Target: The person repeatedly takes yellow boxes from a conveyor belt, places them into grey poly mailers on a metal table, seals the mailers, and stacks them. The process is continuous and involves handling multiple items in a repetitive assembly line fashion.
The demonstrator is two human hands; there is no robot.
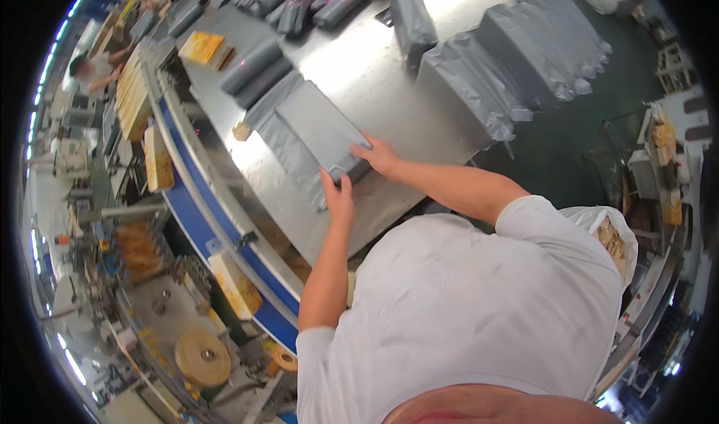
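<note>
A flat, grey plastic-wrapped package (318,126) lies on the metal table (401,132) in front of me, on top of loose grey plastic sheeting (281,150). My left hand (338,198) grips its near edge, with the thumb and a finger spread around the corner. At the right near corner, my right hand (378,158) holds the package with the fingers on its top and side. The undersides of both hands are hidden. Just beyond the package lie dark grey plastic rolls (258,72).
Large grey wrapped bundles (479,79) stand at the table's right side. More grey rolls tied with pink (296,4) lie at the far end, near a yellow-and-white box (204,48). Along the left runs a blue conveyor (198,214) carrying boxes. A person (93,72) works beyond it.
</note>
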